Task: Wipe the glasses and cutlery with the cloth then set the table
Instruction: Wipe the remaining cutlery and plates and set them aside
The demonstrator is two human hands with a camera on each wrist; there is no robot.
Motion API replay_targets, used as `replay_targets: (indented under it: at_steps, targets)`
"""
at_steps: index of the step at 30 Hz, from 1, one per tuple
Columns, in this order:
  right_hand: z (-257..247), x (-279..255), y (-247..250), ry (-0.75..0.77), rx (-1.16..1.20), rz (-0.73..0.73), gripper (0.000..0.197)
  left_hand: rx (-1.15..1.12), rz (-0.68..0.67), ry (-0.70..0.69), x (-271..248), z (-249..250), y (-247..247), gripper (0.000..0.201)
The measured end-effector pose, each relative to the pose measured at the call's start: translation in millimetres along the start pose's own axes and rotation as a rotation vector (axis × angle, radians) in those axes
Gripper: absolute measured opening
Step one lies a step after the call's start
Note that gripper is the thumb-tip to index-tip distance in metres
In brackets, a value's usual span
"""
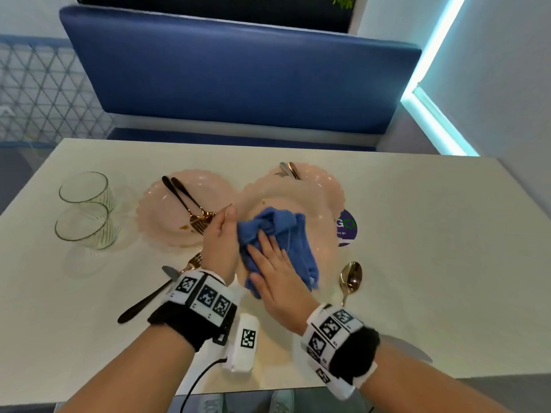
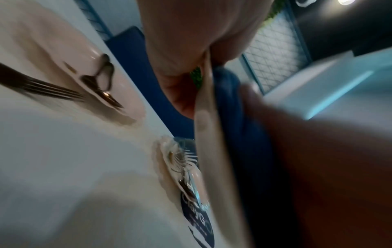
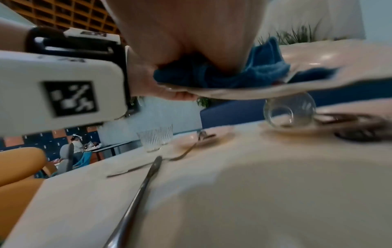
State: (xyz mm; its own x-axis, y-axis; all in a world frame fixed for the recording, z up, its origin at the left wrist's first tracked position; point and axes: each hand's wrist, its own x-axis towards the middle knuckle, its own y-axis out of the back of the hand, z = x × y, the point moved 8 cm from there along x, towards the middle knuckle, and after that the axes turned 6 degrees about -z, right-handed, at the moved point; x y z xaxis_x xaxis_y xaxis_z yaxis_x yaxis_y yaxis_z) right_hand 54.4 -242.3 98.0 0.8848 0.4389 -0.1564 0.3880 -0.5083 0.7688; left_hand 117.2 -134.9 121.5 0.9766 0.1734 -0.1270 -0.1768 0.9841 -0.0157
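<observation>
My left hand [image 1: 222, 234] grips the left rim of a pink scalloped plate [image 1: 298, 198], thumb on top, and holds it lifted off the table. My right hand [image 1: 269, 263] presses a crumpled blue cloth [image 1: 277, 226] flat onto the plate's face with fairly straight fingers. The left wrist view shows the plate [image 2: 212, 134] edge-on with the cloth [image 2: 233, 109] behind it. In the right wrist view the cloth [image 3: 233, 73] is bunched under my palm on the plate [image 3: 318, 87]. Two clear ribbed glasses [image 1: 85, 187] [image 1: 83, 225] stand at the far left.
A second pink plate [image 1: 167, 210] holds two dark-handled forks [image 1: 190, 204]. A third plate [image 1: 325, 180] behind carries cutlery. On the table lie a fork [image 1: 193, 260], a knife [image 1: 146, 302], a spoon [image 1: 350, 277], another knife [image 1: 405, 348] and a purple sticker [image 1: 347, 228]. A blue bench [image 1: 238, 79] faces me.
</observation>
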Motion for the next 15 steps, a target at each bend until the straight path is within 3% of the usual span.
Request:
replay_targets:
  at_steps: [5, 8, 11, 15]
  targets:
    - [14.7, 29.5, 84.8, 0.04, -0.19, 0.257, 0.061, 0.04, -0.088, -0.14, 0.5, 33.0, -33.2, 0.032]
    - [61.2, 18.0, 140.5, -0.2, -0.267, 0.347, 0.061, -0.029, -0.081, -0.164, -0.1, 43.3, -41.8, 0.031]
    - [96.0, -17.1, 131.1, -0.335, -0.166, 0.234, 0.055, -0.101, -0.064, -0.086, 1.8, 38.4, -48.5, 0.033]
    - [56.4, -48.5, 78.9, -0.084, -0.052, 0.159, 0.058, -0.141, -0.031, -0.067, 1.7, 30.4, -67.4, 0.032]
